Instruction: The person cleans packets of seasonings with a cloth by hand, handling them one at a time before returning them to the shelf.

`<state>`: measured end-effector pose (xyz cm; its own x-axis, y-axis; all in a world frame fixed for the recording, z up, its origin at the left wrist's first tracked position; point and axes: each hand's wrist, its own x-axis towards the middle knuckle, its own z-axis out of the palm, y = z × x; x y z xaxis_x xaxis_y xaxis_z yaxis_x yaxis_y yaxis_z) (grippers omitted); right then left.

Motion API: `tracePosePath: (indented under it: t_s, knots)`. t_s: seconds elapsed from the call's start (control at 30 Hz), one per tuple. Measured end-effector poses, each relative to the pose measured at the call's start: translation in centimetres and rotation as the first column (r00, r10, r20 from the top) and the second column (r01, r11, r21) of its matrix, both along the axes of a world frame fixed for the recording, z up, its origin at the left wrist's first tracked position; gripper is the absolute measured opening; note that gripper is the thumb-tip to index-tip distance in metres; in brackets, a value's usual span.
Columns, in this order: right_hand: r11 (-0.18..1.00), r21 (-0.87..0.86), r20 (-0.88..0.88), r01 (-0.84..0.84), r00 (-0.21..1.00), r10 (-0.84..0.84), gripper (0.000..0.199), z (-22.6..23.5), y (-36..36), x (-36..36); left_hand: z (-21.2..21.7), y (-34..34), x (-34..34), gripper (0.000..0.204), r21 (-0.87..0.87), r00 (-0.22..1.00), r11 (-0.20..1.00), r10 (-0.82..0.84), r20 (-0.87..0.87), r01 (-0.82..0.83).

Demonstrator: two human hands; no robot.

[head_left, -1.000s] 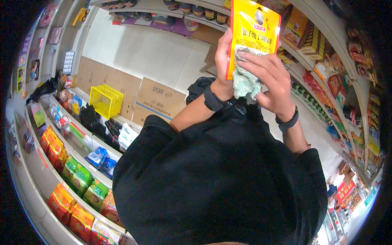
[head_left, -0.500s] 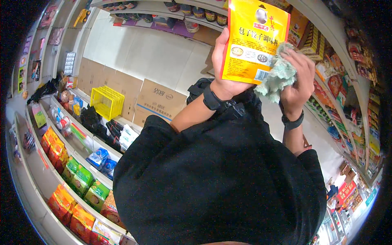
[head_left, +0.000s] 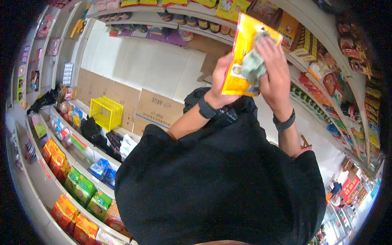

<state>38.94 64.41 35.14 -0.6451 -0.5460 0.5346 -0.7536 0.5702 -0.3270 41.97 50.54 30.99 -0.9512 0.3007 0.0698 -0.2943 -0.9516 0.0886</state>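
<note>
A yellow pouch with red side edges (head_left: 246, 29), a flat seasoning packet by its pictures, is held up in front of me, tilted. My left hand (head_left: 220, 79) grips it along its left side and lower corner, fingers partly hidden behind it. Against the pouch's front face lies a crumpled pale green cloth (head_left: 253, 66). My right hand (head_left: 276, 67) is closed over that cloth and presses it to the pouch, covering much of the print. Both wrists wear dark bands.
Shelves of yellow packets (head_left: 232, 9) and dark jars (head_left: 203, 23) run across the top. More packed shelves curve down the right. At left, a low shelf holds green bags (head_left: 83, 185) and orange bags (head_left: 64, 209). A yellow crate (head_left: 107, 113) stands by cardboard sheets (head_left: 152, 109).
My right hand has moved the cloth left and up, from the pouch's lower right edge onto its middle. The pouch has dropped slightly and tilted clockwise.
</note>
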Motion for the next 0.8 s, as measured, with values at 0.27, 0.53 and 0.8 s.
tracePosePath:
  t_s: [0.27, 0.53, 0.8]
  knots:
    - [0.988, -0.100, 0.198, -0.115, 0.971, 0.133, 0.053, -0.8, -1.9, 3.3, 0.5, 0.0, -1.6, 0.072, -0.039, 0.992, 0.991, -0.124, 0.008, 0.124]
    - [0.947, -0.060, 0.092, -0.317, 0.942, 0.321, 0.049, -0.5, -0.4, -0.1, -2.6, -0.9, -0.9, 0.058, -0.172, 0.991, 0.979, -0.101, 0.084, 0.114]
    - [0.956, -0.128, 0.115, -0.265, 0.953, 0.279, 0.044, -0.4, -1.1, 1.8, -2.1, -1.6, -0.9, 0.050, -0.104, 0.990, 0.987, -0.113, 0.083, 0.122]
